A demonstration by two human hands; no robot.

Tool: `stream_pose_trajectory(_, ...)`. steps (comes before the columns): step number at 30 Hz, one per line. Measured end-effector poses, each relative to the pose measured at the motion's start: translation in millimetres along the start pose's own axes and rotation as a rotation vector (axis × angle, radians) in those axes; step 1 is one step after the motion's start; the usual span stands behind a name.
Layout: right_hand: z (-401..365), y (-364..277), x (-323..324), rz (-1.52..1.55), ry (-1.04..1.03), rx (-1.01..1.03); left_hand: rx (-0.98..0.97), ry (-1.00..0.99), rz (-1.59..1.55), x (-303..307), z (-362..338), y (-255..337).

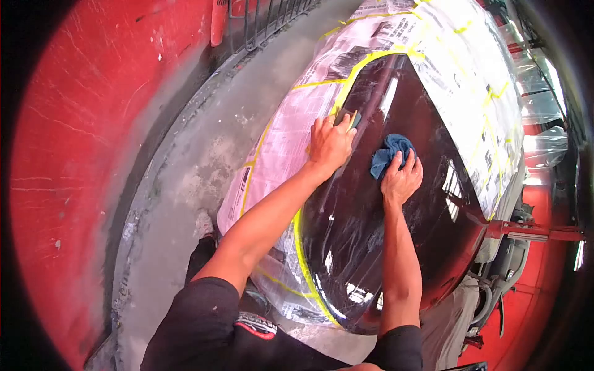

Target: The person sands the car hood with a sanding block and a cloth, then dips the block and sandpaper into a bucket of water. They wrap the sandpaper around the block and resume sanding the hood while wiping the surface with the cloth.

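Observation:
A glossy dark car panel (371, 229) lies in front of me, edged with yellow masking tape (301, 250). My left hand (331, 143) is closed around a small dark sanding block (350, 118) with a yellowish edge, near the panel's taped left edge. The fingers partly cover the block. To the right, my right hand (402, 178) grips a crumpled blue cloth (392, 153) against the middle of the panel. Pale streaks and dull smears show on the dark surface.
Printed masking paper (272, 145) covers the car around the panel. A grey concrete floor (185, 167) and a red wall (80, 123) are on the left. Car parts (507, 272) stand at the right, beside a red metal bar (526, 230).

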State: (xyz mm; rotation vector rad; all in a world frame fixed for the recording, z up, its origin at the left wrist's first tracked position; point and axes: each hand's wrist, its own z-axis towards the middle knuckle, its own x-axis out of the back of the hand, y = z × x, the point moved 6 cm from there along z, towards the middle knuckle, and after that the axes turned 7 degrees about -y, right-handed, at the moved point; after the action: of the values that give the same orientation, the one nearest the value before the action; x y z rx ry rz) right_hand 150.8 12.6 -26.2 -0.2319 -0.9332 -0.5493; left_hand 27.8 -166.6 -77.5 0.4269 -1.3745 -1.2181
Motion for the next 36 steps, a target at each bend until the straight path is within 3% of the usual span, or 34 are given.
stream_pose_trajectory(3,0,-2,-3,0.014,0.006,0.000,-0.048,0.053,0.063,0,-104,-5)
stream_pose_trajectory(5,-1,0,-2,0.011,0.003,-0.022,-0.004,-0.027,-0.033,19,-176,1)
stream_pose_trajectory(8,-2,6,-7,0.014,-0.066,-0.035,-0.054,0.038,0.030,8,-105,3)
stream_pose_trajectory(9,-1,5,-7,0.010,-0.056,-0.031,-0.001,-0.017,0.020,9,-56,6)
stream_pose_trajectory(11,-1,0,3,0.022,0.036,0.087,0.001,0.077,-0.013,-3,7,3)
stream_pose_trajectory(13,-2,-2,0,0.188,-0.161,0.115,0.002,0.080,-0.029,-2,8,1)
stream_pose_trajectory(15,1,-20,-7,0.042,-0.382,0.173,-0.009,0.021,0.033,-8,-26,-6)
stream_pose_trajectory(16,8,-31,-7,0.193,-0.273,0.273,-0.025,0.041,0.038,-2,-56,-5)
stream_pose_trajectory(19,29,-71,-4,0.296,-0.034,0.207,0.013,0.026,0.072,13,-146,4)
stream_pose_trajectory(21,38,-95,0,0.301,-0.146,0.320,0.022,0.033,0.057,14,-121,4)
stream_pose_trajectory(23,37,-105,-1,0.298,-0.243,0.430,0.039,0.062,0.023,10,-51,1)
stream_pose_trajectory(26,26,-71,5,0.364,-0.112,0.265,-0.039,0.031,0.025,-10,-6,-2)
stream_pose_trajectory(29,27,16,-12,0.096,-0.137,0.135,0.034,-0.016,0.010,13,-77,5)
stream_pose_trajectory(31,30,38,-13,-0.142,-0.102,0.076,-0.049,0.040,0.055,8,-139,0)
stream_pose_trajectory(32,31,41,-21,-0.189,-0.148,0.009,-0.064,0.052,0.052,14,-138,4)
stream_pose_trajectory(36,28,32,-20,-0.195,-0.132,-0.058,-0.067,0.032,0.043,-8,10,1)
